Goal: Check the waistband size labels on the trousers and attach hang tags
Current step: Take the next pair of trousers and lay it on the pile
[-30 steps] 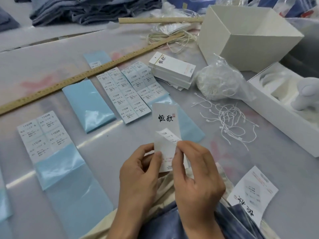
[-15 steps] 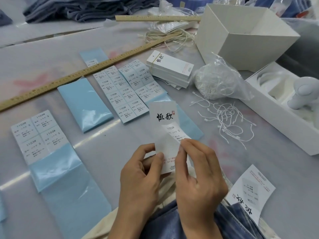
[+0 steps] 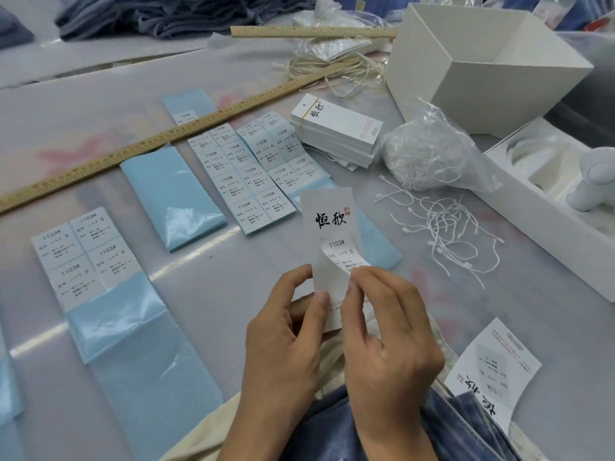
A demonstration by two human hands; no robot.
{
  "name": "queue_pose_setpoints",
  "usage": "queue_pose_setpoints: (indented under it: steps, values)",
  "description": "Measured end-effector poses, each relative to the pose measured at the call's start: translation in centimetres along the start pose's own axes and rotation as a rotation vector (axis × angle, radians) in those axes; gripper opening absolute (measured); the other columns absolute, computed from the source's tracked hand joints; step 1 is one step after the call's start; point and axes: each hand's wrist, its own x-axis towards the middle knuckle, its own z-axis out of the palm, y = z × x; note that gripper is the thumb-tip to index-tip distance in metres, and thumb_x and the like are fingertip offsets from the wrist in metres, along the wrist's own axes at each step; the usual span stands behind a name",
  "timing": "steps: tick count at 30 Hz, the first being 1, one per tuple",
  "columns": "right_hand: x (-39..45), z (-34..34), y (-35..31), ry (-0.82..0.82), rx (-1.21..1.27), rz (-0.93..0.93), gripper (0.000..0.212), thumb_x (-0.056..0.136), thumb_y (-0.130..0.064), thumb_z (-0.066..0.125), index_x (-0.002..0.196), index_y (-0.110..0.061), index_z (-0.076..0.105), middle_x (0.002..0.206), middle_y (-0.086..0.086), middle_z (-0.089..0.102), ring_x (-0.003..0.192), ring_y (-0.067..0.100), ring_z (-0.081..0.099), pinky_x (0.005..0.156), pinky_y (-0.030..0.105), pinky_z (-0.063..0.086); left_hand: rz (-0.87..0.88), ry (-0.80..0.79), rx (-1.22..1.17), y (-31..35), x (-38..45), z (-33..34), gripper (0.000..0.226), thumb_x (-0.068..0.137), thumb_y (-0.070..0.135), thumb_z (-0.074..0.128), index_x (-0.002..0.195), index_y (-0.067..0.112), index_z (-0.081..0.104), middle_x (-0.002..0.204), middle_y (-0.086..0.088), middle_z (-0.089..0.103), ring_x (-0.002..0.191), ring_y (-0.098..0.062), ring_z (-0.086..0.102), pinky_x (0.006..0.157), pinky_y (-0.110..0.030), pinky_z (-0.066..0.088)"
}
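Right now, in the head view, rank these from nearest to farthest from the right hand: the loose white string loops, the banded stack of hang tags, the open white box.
1. Loose white string loops: on the table just beyond the right hand, to its right.
2. Banded stack of hang tags: farther up the table, beside the sticker sheets.
3. Open white box: farthest, at the far right.

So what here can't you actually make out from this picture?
All in the head view:
- Trousers: waistband label hidden under both hands, cut by the bottom edge.
- Hang tag: lower print covered by the left hand and right hand.
- Size sticker: small print blurred.
- White figure: cut by the right edge.
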Motion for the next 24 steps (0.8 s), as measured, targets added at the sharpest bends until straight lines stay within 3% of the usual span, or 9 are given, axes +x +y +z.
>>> queue_pose_setpoints:
  steps: [2, 7, 12, 16, 18, 21, 24]
  values:
    - [0.0, 0.0, 0.0, -0.015, 0.001, 0.002, 0.007, 0.094, -0.003, 0.070, 0.094, -0.002, 0.077, 0.097, 0.006, 0.073, 0.090, 0.016, 0.070, 0.084, 0.025, 0.056, 0.017, 0.001, 0.006, 0.0, 0.0, 0.0, 0.029, 0.101, 0.024, 0.062, 0.119, 0.046, 0.063, 0.095, 0.004, 0.080, 0.087, -0.018, 0.077, 0.077, -0.041, 0.062]
    - [0.0, 0.1, -0.1, -0.058, 0.022, -0.004, 0.009, 0.096, -0.004, 0.069, 0.098, -0.002, 0.077, 0.098, 0.006, 0.072, 0.091, 0.016, 0.070, 0.085, 0.026, 0.056, 0.054, -0.017, -0.008, 0.1, 0.0, 0.0, 0.030, 0.095, 0.028, 0.057, 0.120, 0.045, 0.062, 0.106, 0.008, 0.078, 0.095, -0.016, 0.076, 0.082, -0.039, 0.062]
    - [-0.1, 0.2, 0.2, -0.145, 0.025, -0.018, 0.011, 0.096, -0.008, 0.069, 0.102, -0.004, 0.078, 0.104, 0.004, 0.073, 0.086, 0.024, 0.063, 0.082, 0.031, 0.053, 0.072, -0.045, -0.089, 0.5, 0.0, 0.0, 0.024, 0.099, 0.026, 0.062, 0.118, 0.040, 0.063, 0.108, 0.005, 0.078, 0.098, -0.017, 0.076, 0.079, -0.026, 0.060]
    - [0.0, 0.4, 0.1, -0.248, 0.014, -0.037, 0.015, 0.095, -0.015, 0.070, 0.107, -0.012, 0.078, 0.115, -0.004, 0.072, 0.085, 0.022, 0.050, 0.077, 0.034, 0.048, -0.024, 0.051, -0.248, 0.7, 0.3, -0.3, 0.024, 0.090, 0.019, 0.063, 0.109, 0.033, 0.069, 0.098, -0.006, 0.079, 0.088, -0.022, 0.077, 0.069, -0.025, 0.060]
    - [0.0, 0.4, 0.0, -0.314, 0.022, -0.061, 0.019, 0.097, -0.021, 0.066, 0.111, -0.015, 0.078, 0.119, -0.005, 0.071, 0.094, 0.020, 0.050, 0.080, 0.038, 0.048, -0.072, 0.101, -0.331, 0.8, 0.5, -0.6, 0.021, 0.081, 0.028, 0.070, 0.100, 0.036, 0.072, 0.097, -0.010, 0.079, 0.085, -0.025, 0.077, 0.065, -0.031, 0.061]
    - [0.1, 0.4, -0.2, -0.379, 0.037, -0.100, 0.025, 0.098, -0.028, 0.060, 0.109, -0.016, 0.079, 0.119, -0.009, 0.070, 0.103, 0.018, 0.052, 0.087, 0.036, 0.044, -0.111, 0.165, -0.359, 0.7, 0.7, -0.9, 0.019, 0.075, 0.035, 0.076, 0.093, 0.034, 0.072, 0.099, -0.011, 0.079, 0.087, -0.028, 0.077, 0.067, -0.037, 0.063]
    - [0.2, 0.4, -0.3, -0.414, 0.206, -0.098, 0.023, 0.100, -0.026, 0.059, 0.106, -0.016, 0.079, 0.117, -0.009, 0.071, 0.105, 0.019, 0.056, 0.088, 0.039, 0.047, -0.125, 0.219, -0.367, 0.1, 0.9, -1.4, 0.012, 0.082, 0.024, 0.073, 0.093, 0.029, 0.072, 0.099, -0.012, 0.079, 0.088, -0.026, 0.077, 0.071, -0.031, 0.062]
